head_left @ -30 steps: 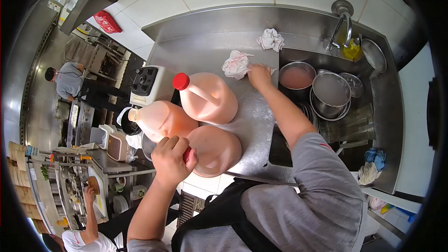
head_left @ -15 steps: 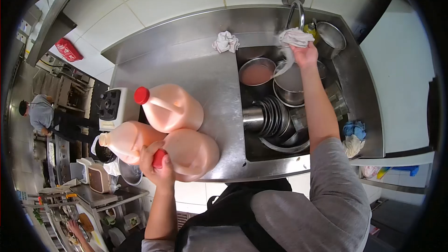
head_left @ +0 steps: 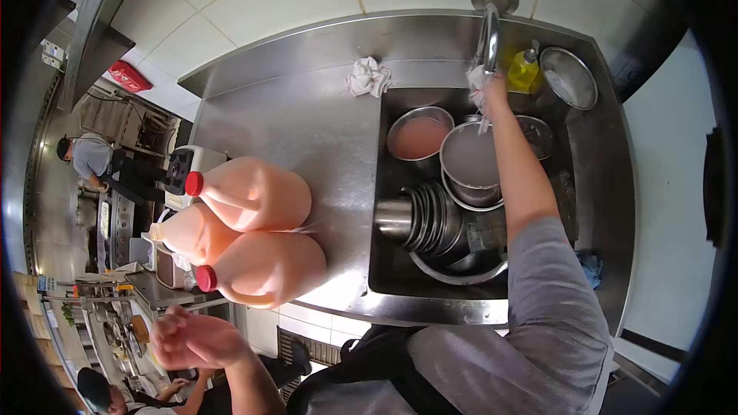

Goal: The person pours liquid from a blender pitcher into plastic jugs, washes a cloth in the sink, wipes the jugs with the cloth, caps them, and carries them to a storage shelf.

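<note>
My right hand [head_left: 494, 94] grips a white cloth [head_left: 477, 86] just below the tap [head_left: 490, 42], above the back of the sink [head_left: 380, 261]; its fingers are partly hidden. My left hand [head_left: 198, 340] is raised, blurred, near the counter's front edge, fingers loosely curled and apart, with nothing seen in it. It is nearest to a jug [head_left: 273, 269] of pinkish liquid with a red cap [head_left: 206, 278]. Beside that jug stand another red-capped jug [head_left: 265, 192] and an uncapped one [head_left: 198, 237].
Pots of pink [head_left: 421, 138] and cloudy liquid [head_left: 469, 155] sit in the sink beside stacked metal ware [head_left: 430, 219]. Behind are a yellow soap bottle [head_left: 523, 75], a metal bowl [head_left: 569, 78] and a crumpled cloth [head_left: 368, 78]. Two other people [head_left: 91, 157] are at the left.
My left hand has let go of the near jug's red cap and moved toward me. My right hand picked up a cloth from the counter and carried it right, to the tap.
</note>
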The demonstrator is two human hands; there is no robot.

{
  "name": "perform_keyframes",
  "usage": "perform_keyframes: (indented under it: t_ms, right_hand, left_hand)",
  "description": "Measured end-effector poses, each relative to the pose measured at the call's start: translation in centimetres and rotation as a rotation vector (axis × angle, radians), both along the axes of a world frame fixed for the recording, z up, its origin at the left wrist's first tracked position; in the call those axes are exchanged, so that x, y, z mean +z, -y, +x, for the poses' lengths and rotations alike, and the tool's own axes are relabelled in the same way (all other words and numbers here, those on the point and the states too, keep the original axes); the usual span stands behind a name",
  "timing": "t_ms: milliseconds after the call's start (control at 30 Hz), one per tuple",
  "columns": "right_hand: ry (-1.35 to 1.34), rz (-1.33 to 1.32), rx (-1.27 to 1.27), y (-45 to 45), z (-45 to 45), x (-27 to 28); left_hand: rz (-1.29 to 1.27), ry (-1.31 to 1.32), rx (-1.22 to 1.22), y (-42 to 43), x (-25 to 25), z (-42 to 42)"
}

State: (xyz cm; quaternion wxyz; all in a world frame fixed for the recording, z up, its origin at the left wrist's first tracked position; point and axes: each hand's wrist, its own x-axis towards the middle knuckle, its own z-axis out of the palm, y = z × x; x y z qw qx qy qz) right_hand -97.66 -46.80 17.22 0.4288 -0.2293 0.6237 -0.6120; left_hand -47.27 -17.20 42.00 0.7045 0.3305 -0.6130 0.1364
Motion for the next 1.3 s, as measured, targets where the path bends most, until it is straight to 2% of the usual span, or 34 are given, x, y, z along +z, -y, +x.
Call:
perform_keyframes:
  t_ms: [33,67,100,133,167,200,267,300,333,367,400,433,500,533,567,633,700,733,767,800,833,867,900,933,967,1000,1033,1100,1133,1167,1233,1267,1300]
  right_hand:
    - [-0.114,-0.022,0.141,-0.4,0.7,1.5]
    - [-0.247,-0.114,0.142,-0.1,1.0,0.3]
    - [-0.379,-0.206,0.139,0.2,1.2,-1.2]
    - [-0.447,-0.217,0.196,-1.5,2.1,0.6]
    - [-0.514,-0.227,0.249,-3.6,3.4,3.1]
    - [-0.567,-0.214,0.291,-4.2,3.4,4.0]
    - [-0.682,-0.168,0.313,-6.3,3.5,7.5]
    - [-0.696,-0.165,0.297,-7.0,3.4,8.6]
    - [-0.613,-0.167,0.293,-7.5,3.0,9.4]
    - [-0.530,-0.169,0.286,-8.1,2.7,10.0]
    - [-0.161,-0.346,0.276,-8.7,2.6,10.1]
    - [-0.176,-0.346,0.258,-9.5,2.3,10.4]
    - [0.193,-0.345,0.134,-11.0,1.6,10.7]
    - [0.073,-0.288,0.117,-11.0,0.9,9.6]
    - [0.068,-0.288,0.113,-11.2,0.6,8.3]
    - [-0.117,-0.130,0.262,-12.1,1.1,6.8]
    - [-0.062,-0.072,0.403,-12.8,2.1,5.5]
    - [-0.048,0.078,0.419,-11.7,2.4,3.0]
    - [-0.048,0.073,0.422,-11.4,3.0,3.4]
    - [0.228,0.042,0.358,-11.5,4.0,4.3]
    - [0.504,0.014,0.290,-11.7,4.6,5.3]
    - [0.676,-0.071,0.337,-11.9,4.4,6.5]
    - [0.679,-0.070,0.343,-11.3,4.6,6.5]
    - [0.684,-0.248,0.283,-10.6,4.7,6.3]
    - [0.684,-0.426,0.218,-9.9,4.5,6.4]
    - [0.786,-0.475,0.099,-9.3,4.2,6.8]
    - [0.788,-0.472,0.097,-8.8,4.0,6.7]
    - [0.302,-0.500,-0.050,-8.1,4.2,6.6]
    - [0.097,-0.378,0.000,-8.9,4.8,7.5]
    - [0.094,-0.374,0.002,-9.9,5.8,8.2]
    - [-0.565,-0.499,0.169,-12.0,7.8,8.6]
    - [-0.662,-0.540,0.147,-12.6,8.5,8.4]
    - [-0.667,-0.535,0.156,-13.1,8.7,8.3]
  left_hand:
    - [-0.101,0.069,-0.156,0.5,0.4,-2.9]
    - [-0.103,0.063,-0.152,1.2,-0.8,-5.0]
    - [0.145,0.181,-0.163,2.1,-2.8,-6.9]
    - [0.393,0.300,-0.177,3.3,-3.8,-9.4]
    - [0.675,0.439,-0.308,6.1,-2.7,-13.8]
    - [0.905,0.349,-0.413,8.6,-4.8,-17.6]
    - [1.134,0.248,-0.599,13.8,-10.2,-23.5]
    - [1.067,0.391,-0.568,16.3,-13.1,-25.8]
    - [1.154,0.355,-0.570,18.1,-15.0,-28.0]
    - [1.109,0.362,-0.472,19.4,-16.2,-30.1]
    - [1.158,0.373,-0.467,21.0,-17.1,-31.3]
    - [1.206,0.384,-0.459,22.1,-17.4,-32.3]
    - [1.237,0.426,-0.554,23.7,-17.8,-33.3]
    - [1.273,0.465,-0.624,24.1,-17.6,-33.9]
    - [1.270,0.464,-0.631,24.4,-17.5,-34.7]
    - [1.193,0.273,-0.609,24.1,-15.7,-36.1]
    - [1.239,0.230,-0.564,23.3,-12.6,-37.1]
    - [1.528,-0.208,-0.845,22.7,-10.6,-37.4]
    - [1.762,-0.696,-1.113,22.5,-9.6,-37.5]
    - [1.752,-0.717,-1.258,23.9,-10.8,-37.0]
    - [1.751,-0.721,-1.250,24.2,-11.5,-36.4]
    - [1.596,-0.758,-1.293,24.4,-12.2,-35.8]
    - [1.440,-0.790,-1.331,24.6,-12.9,-35.0]
    - [1.439,-0.789,-1.327,25.3,-14.4,-33.6]
    - [1.364,-0.320,-1.106,26.0,-16.4,-32.0]
    - [1.244,0.121,-0.862,26.1,-17.5,-30.9]
    - [1.247,0.121,-0.861,24.8,-17.6,-30.8]
    - [1.656,-0.393,-1.205,22.2,-17.1,-31.0]
    - [1.877,-0.635,-1.297,21.7,-15.5,-31.0]
    - [1.878,-0.640,-1.299,21.6,-14.9,-31.4]
    - [1.746,-1.117,-1.530,22.0,-14.6,-32.7]
    - [1.832,-1.132,-1.351,22.6,-14.5,-33.1]
    - [1.829,-1.145,-1.353,23.0,-15.2,-33.5]
